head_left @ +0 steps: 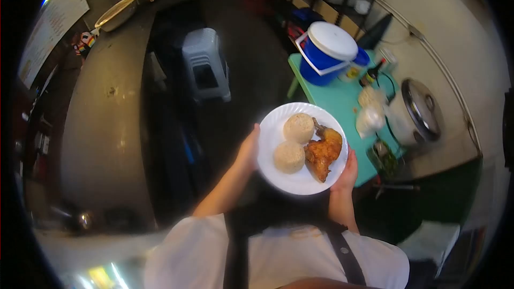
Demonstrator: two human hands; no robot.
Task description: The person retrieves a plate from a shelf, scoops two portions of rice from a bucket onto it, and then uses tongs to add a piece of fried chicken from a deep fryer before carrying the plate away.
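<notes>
A white plate point(272, 128) with a fluted rim is held level in front of my body. My left hand point(250, 145) grips its left edge, and my right hand point(346, 174) grips its lower right edge; the fingers under the plate are hidden. Two rounded mounds of rice lie on the plate, an upper rice mound point(299, 128) and a lower rice mound point(289, 157). To their right rests a browned piece of fried chicken point(324, 152).
A green table point(342, 96) at right bears a blue bucket point(320, 69) with white lid, a rice cooker point(415, 109), plastic bags point(370, 118) and a dark bottle point(371, 73). A grey stool point(206, 64) stands ahead. Along the left runs a long metal counter point(110, 123) with a basin point(116, 13).
</notes>
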